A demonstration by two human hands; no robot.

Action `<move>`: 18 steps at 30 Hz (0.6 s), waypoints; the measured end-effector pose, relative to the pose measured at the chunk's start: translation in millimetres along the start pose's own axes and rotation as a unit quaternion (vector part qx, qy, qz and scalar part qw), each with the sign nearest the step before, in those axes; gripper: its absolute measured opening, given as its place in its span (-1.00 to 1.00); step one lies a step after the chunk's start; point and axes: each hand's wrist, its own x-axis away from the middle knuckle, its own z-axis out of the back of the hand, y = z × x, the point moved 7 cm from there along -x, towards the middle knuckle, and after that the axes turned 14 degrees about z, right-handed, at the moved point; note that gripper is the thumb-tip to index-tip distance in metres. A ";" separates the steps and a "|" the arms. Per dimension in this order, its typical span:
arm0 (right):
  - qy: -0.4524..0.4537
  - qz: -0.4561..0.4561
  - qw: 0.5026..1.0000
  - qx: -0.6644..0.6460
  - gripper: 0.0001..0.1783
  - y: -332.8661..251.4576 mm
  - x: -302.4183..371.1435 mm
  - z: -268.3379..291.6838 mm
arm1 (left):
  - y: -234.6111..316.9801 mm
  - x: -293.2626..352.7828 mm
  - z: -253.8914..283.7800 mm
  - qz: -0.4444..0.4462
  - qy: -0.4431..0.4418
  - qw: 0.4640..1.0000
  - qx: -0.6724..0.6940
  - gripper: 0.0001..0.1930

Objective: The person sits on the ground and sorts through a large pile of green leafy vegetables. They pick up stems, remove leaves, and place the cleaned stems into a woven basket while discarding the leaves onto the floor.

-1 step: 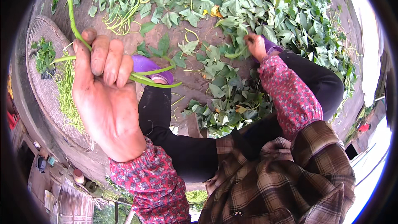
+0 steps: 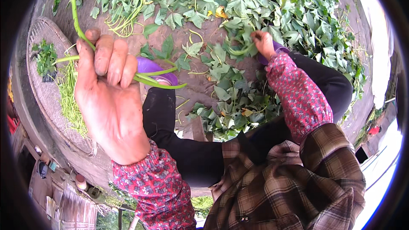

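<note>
My left hand [image 2: 113,98] is raised close to the camera, palm up, with its fingers curled around a few green leaf stalks [image 2: 170,87]. The stalk ends stick out on both sides of the fist. Farther off, beside my right shoe, my right hand [image 2: 264,45] pinches a bunch of green leaves [image 2: 241,42], part of it smeared by motion. Its fingertips are partly hidden. Loose leaves [image 2: 226,74] lie on the ground below that hand.
A big heap of leafy vines [image 2: 281,4] spreads across the far side and right. On the left, a round woven tray [image 2: 47,96] holds stripped stalks [image 2: 71,102] and a small leafy bundle [image 2: 44,57]. Purple shoes [image 2: 149,66] and my black-trousered legs frame the near ground.
My right hand has shifted slightly upward and the leaves in it have swung and blurred. My left hand keeps its grip on the stalks, almost still.
</note>
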 end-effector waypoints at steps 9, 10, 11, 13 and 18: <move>-0.050 0.075 0.979 -0.184 -0.83 -117.0 -48.4 31.8 | -9.8 -9.9 -0.8 0.016 0.015 0.999 -0.049 -0.83; -0.040 0.101 0.977 -0.186 -0.84 -132.4 -47.6 37.4 | -10.4 -10.4 -2.0 0.016 0.014 0.998 -0.051 -0.83; -0.040 0.115 0.973 -0.196 -0.84 -145.6 -45.7 43.5 | -10.9 -11.7 -2.8 0.017 0.013 0.998 -0.053 -0.83; -0.046 0.146 0.964 -0.219 -0.86 -174.3 -40.8 52.2 | -9.0 -10.3 -2.7 0.018 0.005 0.998 -0.064 -0.82; -0.043 0.215 0.941 -0.257 -0.86 -224.1 -26.2 67.7 | -3.9 -6.2 -0.8 -0.006 0.055 0.992 -0.111 -0.81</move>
